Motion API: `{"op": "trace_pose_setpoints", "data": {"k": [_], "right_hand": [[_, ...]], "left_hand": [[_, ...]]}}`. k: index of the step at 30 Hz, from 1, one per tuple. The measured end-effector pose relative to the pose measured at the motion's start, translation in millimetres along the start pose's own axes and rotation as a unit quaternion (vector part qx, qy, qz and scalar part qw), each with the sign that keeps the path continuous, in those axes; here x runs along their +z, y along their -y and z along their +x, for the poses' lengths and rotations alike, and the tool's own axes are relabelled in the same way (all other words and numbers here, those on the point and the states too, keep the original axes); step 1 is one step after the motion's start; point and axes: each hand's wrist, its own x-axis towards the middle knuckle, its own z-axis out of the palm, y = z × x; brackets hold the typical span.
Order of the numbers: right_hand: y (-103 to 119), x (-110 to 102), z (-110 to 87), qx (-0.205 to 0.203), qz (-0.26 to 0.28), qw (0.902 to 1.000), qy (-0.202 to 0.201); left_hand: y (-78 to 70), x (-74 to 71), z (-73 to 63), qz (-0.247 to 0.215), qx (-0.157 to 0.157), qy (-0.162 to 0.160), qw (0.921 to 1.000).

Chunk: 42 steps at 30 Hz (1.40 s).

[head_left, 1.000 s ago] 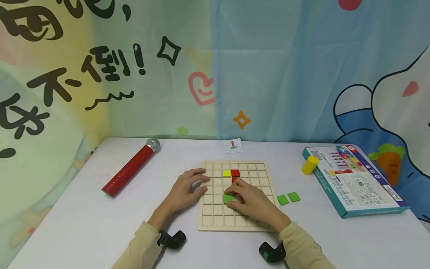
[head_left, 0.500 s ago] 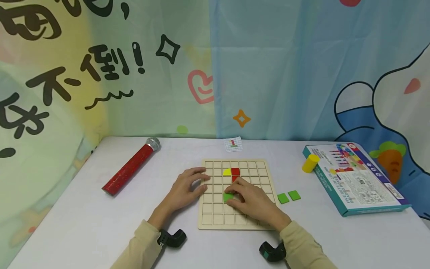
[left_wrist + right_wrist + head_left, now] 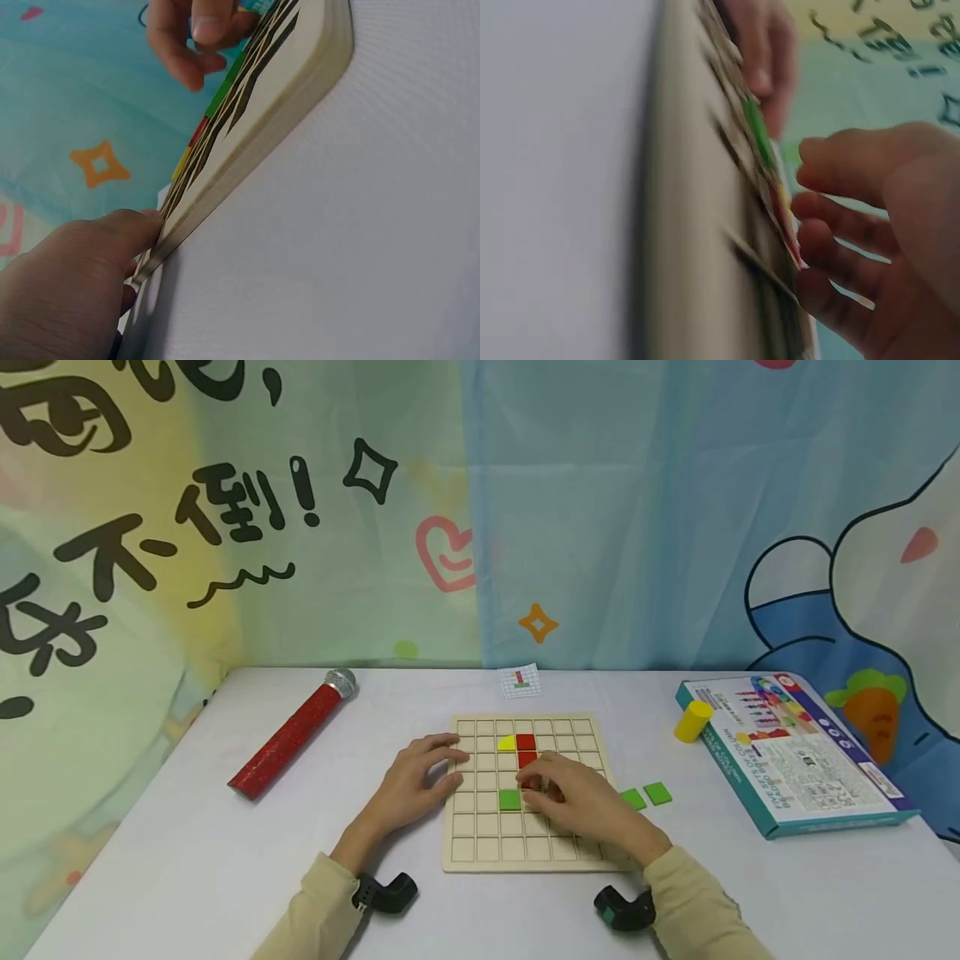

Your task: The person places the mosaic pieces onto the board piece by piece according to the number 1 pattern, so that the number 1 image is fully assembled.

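A wooden grid board [image 3: 480, 852] lies on the table. My left hand [image 3: 416, 781] rests at its left edge, fingertips and thumb on the rim; in the left wrist view the thumb [image 3: 139, 225] lies along the edge. My right hand [image 3: 577, 802] is over the middle of the board with fingers loosely bent; in the right wrist view nothing shows between its thumb and fingers. A green square tile [image 3: 510, 800] sits in a cell just left of those fingertips. Above are a yellow piece [image 3: 507, 742] and red tiles [image 3: 526, 742] in a column, partly covered by the right hand.
Two loose green tiles [image 3: 657, 793] lie right of the board. A small pattern card [image 3: 519, 680] is behind it. A red microphone [image 3: 288, 739] lies left. A yellow cylinder [image 3: 693, 722] leans by a flat game box [image 3: 802, 756] at right. A printed curtain [image 3: 600, 527] hangs behind.
My right hand has let go of the green tile and moved a little to the right, leaving it in its cell. The left hand has stayed at the board's edge.
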Motion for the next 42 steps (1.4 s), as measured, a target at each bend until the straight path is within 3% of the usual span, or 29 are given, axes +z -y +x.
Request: {"op": "trace_pose_setpoints", "data": {"k": [4, 7, 15, 19, 25, 36, 42], "right_hand": [[-19, -24, -7.9, 0.005, 0.033, 0.9990, 0.032], [-36, -43, -19.1, 0.031, 0.048, 0.9965, 0.061], [-72, -77, -48.8, 0.094, 0.035, 0.9908, 0.091], [-81, -77, -51.3, 0.108, 0.026, 0.9893, 0.094], [-87, -74, -49.0, 0.097, -0.005, 0.9941, 0.050], [-87, -74, -45.2, 0.104, -0.035, 0.9937, 0.023], [-86, -72, -44.5, 0.123, -0.018, 0.9921, 0.018]], "left_hand": [[-0.9, 0.3, 0.8, 0.002, 0.004, -0.004, 1.0000], [-1.8, 0.4, 1.6, 0.003, 0.009, -0.004, 0.9999], [-4.8, 0.3, 2.1, 0.000, 0.005, 0.000, 1.0000], [-5.0, 0.1, 1.9, 0.000, 0.003, 0.001, 1.0000], [-3.6, 1.1, 0.8, 0.003, -0.001, 0.000, 1.0000], [-1.9, 0.7, -0.3, 0.000, -0.004, -0.005, 1.0000], [-1.4, 0.7, -0.1, 0.001, -0.002, -0.004, 1.0000]]}}
